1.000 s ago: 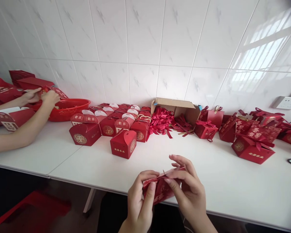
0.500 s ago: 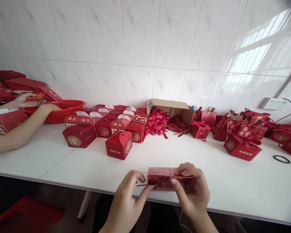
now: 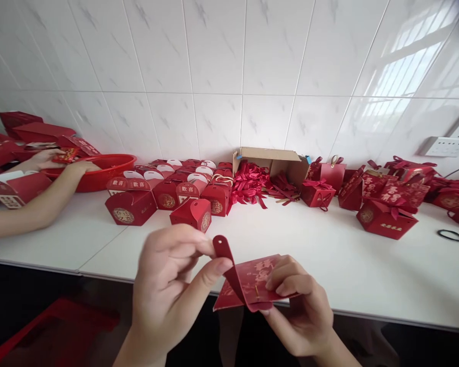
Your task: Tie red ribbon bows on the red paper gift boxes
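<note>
Both my hands hold a flat red paper gift box [image 3: 252, 283] with gold print, over the front edge of the white table [image 3: 352, 270]. My left hand [image 3: 172, 285] pinches the box's red handle flap, which stands lifted. My right hand [image 3: 298, 306] grips the right side of the box, thumb on top. Assembled red gift boxes [image 3: 168, 191] stand in a cluster behind my hands.
A cardboard carton [image 3: 279, 165] spilling red ribbons [image 3: 250, 186] sits by the tiled wall. More ribboned red boxes [image 3: 386, 204] lie at the right, with a black hair tie [image 3: 450, 235] and a wall socket [image 3: 443, 147]. At left, another person's arms [image 3: 34, 204] reach to a red basket [image 3: 95, 171].
I have raised the flat box nearer the camera and tilted it. My left hand has lifted its handle flap upward. The other person's hands stay by the red basket.
</note>
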Tool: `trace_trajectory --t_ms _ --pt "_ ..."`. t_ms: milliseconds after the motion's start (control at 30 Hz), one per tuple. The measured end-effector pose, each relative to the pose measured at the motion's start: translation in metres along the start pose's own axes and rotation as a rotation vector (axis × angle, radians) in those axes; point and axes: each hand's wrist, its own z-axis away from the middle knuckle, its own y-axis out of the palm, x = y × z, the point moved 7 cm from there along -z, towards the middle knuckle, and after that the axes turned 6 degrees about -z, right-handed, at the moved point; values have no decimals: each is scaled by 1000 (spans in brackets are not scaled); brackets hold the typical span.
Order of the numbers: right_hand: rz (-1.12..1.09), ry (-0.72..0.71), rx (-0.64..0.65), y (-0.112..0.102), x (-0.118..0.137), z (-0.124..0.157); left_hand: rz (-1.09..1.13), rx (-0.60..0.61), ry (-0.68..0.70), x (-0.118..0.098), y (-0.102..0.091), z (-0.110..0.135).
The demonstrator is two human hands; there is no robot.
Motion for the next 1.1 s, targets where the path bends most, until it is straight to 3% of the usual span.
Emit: trace_trajectory --t_ms 167,333,533,633,967,1100 --pt "35 -9 19 -6 3 -2 -203 320 27 9 14 7" --pt "69 9 49 -7 4 -4 -163 430 0 15 27 24" --pt "95 15 46 -5 4 -5 54 338 -228 21 37 35" --pt "70 36 33 -6 2 -4 74 289 -276 24 35 38" --pt "14 84 27 -4 -2 1 90 248 -238 20 35 39" --pt "8 96 11 -4 -3 3 87 298 -195 20 37 41"
